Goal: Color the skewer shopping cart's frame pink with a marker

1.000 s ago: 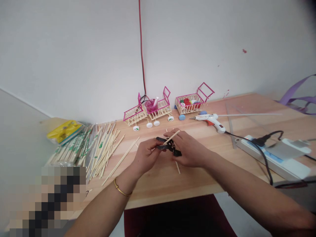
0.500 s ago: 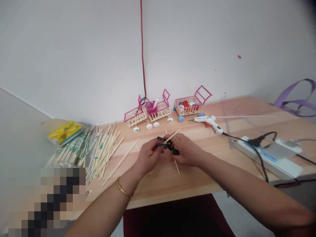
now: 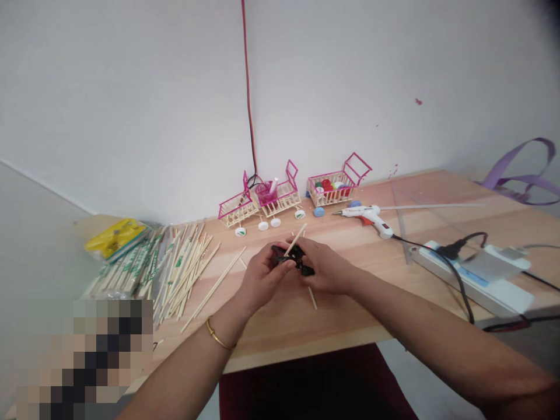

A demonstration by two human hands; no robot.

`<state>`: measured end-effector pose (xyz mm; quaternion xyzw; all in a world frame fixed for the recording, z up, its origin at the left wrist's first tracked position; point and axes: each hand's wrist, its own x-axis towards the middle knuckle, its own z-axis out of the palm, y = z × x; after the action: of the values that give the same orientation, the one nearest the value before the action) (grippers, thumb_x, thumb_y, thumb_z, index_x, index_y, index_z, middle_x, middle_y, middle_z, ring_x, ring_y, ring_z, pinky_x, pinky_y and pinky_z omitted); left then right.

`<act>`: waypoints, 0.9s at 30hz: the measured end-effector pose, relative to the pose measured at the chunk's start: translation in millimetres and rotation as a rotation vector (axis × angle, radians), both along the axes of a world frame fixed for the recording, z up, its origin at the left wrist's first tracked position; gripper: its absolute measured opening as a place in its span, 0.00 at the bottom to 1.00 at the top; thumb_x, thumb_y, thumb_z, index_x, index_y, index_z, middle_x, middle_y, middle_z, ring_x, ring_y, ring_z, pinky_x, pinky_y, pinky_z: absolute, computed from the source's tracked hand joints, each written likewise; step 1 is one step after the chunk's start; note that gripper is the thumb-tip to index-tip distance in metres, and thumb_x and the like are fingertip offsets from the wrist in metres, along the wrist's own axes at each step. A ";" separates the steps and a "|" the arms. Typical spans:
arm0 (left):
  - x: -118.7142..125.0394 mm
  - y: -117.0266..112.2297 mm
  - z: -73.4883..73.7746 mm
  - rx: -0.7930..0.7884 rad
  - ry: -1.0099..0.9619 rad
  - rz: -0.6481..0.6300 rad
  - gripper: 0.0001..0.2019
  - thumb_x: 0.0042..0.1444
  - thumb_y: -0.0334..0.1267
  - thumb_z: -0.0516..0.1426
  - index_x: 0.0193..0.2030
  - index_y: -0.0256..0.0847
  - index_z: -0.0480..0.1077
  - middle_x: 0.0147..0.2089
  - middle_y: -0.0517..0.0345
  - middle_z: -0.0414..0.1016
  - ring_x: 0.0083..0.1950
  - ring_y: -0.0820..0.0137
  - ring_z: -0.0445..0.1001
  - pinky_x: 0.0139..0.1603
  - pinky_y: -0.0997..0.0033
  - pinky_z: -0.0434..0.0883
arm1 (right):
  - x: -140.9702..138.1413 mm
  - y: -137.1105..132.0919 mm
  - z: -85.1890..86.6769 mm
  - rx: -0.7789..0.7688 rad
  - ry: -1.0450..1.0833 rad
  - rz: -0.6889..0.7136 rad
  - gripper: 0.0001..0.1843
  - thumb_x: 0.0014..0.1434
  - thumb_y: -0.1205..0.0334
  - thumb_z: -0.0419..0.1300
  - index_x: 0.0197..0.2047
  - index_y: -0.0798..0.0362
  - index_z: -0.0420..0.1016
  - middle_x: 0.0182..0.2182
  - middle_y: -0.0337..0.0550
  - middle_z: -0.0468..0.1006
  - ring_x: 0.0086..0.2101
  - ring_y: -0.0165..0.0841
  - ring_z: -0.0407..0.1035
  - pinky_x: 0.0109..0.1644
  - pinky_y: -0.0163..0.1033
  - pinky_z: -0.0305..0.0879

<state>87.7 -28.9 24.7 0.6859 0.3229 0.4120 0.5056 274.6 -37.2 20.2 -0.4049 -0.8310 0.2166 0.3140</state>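
My left hand [image 3: 265,271] is closed at the middle of the table, its thumb and fingers at the lower end of a thin wooden stick [image 3: 296,239] and against one side of black pliers [image 3: 300,256]. My right hand [image 3: 326,265] wraps round the other side of the pliers. The stick slants up and right from between the tool's black arms. Fingers hide much of the pliers and the stick's lower end. Another stick [image 3: 312,297] lies on the table under my hands.
Three miniature stick carts, one a basket cart [image 3: 332,189], stand along the wall. A glue gun [image 3: 370,217] and a power strip [image 3: 472,280] lie to the right. Loose sticks [image 3: 190,274] and wrapped bundles [image 3: 131,262] are at left. A yellow packet [image 3: 116,239] lies on the bundles.
The stick in my hands has turned steeper, its upper end shifting left. The pliers and my left fingers have drawn closer, covering more of the tool.
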 end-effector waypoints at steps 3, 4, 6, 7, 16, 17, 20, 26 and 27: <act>-0.7 -0.1 0.1 -0.001 0.037 0.026 0.14 0.56 0.44 0.61 0.46 0.39 0.68 0.40 0.55 0.76 0.40 0.70 0.74 0.42 0.71 0.70 | -0.7 0.0 1.7 0.006 0.010 0.006 0.31 0.45 0.74 0.58 0.55 0.55 0.64 0.50 0.54 0.74 0.51 0.45 0.69 0.56 0.51 0.65; -1.0 0.2 -0.5 0.007 0.047 0.028 0.15 0.56 0.44 0.60 0.46 0.39 0.68 0.39 0.55 0.76 0.40 0.70 0.74 0.43 0.70 0.70 | -0.9 0.1 1.8 0.006 0.011 0.005 0.31 0.45 0.74 0.58 0.54 0.55 0.64 0.50 0.54 0.74 0.51 0.45 0.69 0.55 0.50 0.65; -1.6 1.2 -2.1 0.025 0.058 0.033 0.15 0.57 0.45 0.60 0.47 0.39 0.68 0.39 0.55 0.76 0.40 0.70 0.73 0.44 0.70 0.70 | -1.3 0.2 1.5 0.002 0.014 -0.004 0.29 0.45 0.73 0.58 0.53 0.56 0.64 0.49 0.55 0.74 0.50 0.45 0.69 0.54 0.50 0.66; -1.8 1.8 -3.0 0.032 0.062 0.035 0.15 0.57 0.45 0.60 0.47 0.39 0.68 0.39 0.56 0.76 0.40 0.70 0.73 0.44 0.70 0.70 | -1.5 0.3 1.4 0.000 0.015 -0.007 0.28 0.45 0.73 0.58 0.52 0.56 0.64 0.49 0.55 0.74 0.49 0.45 0.69 0.53 0.50 0.66; -0.1 4.3 -9.5 -0.015 -0.016 0.026 0.18 0.53 0.44 0.63 0.49 0.39 0.68 0.43 0.53 0.76 0.45 0.68 0.75 0.49 0.66 0.71 | -0.7 2.1 -0.1 0.007 0.010 0.017 0.31 0.44 0.74 0.58 0.54 0.56 0.64 0.50 0.54 0.74 0.50 0.45 0.69 0.55 0.50 0.65; -0.2 4.6 -9.9 -0.015 -0.014 0.024 0.18 0.54 0.44 0.62 0.48 0.39 0.68 0.43 0.53 0.76 0.44 0.68 0.74 0.49 0.66 0.71 | -0.5 2.3 -0.4 0.007 0.010 0.017 0.30 0.44 0.74 0.58 0.54 0.56 0.65 0.50 0.54 0.74 0.49 0.45 0.69 0.54 0.49 0.65; -0.5 5.4 -10.4 -0.020 -0.004 0.022 0.17 0.54 0.44 0.62 0.48 0.39 0.68 0.42 0.53 0.76 0.43 0.68 0.75 0.47 0.66 0.71 | -0.3 2.4 -1.0 0.016 -0.003 0.004 0.30 0.45 0.73 0.59 0.54 0.56 0.65 0.48 0.54 0.74 0.48 0.45 0.69 0.53 0.49 0.65; 1.7 6.5 -9.6 -0.036 -0.018 0.016 0.17 0.53 0.43 0.63 0.47 0.38 0.68 0.44 0.52 0.77 0.45 0.67 0.75 0.47 0.67 0.72 | 0.3 2.3 -2.6 0.037 -0.033 -0.040 0.30 0.48 0.68 0.60 0.57 0.56 0.65 0.52 0.55 0.71 0.52 0.46 0.65 0.57 0.52 0.61; 2.0 6.3 -9.4 -0.042 -0.020 0.017 0.18 0.53 0.43 0.63 0.48 0.39 0.68 0.44 0.52 0.77 0.45 0.67 0.75 0.46 0.67 0.72 | 0.8 2.1 -3.1 0.040 -0.045 -0.064 0.31 0.49 0.66 0.60 0.58 0.56 0.64 0.52 0.56 0.71 0.53 0.47 0.64 0.58 0.53 0.60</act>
<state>89.7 -22.5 15.2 0.6684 0.3322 0.4162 0.5194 275.4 -35.1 17.1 -0.4295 -0.8287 0.1808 0.3100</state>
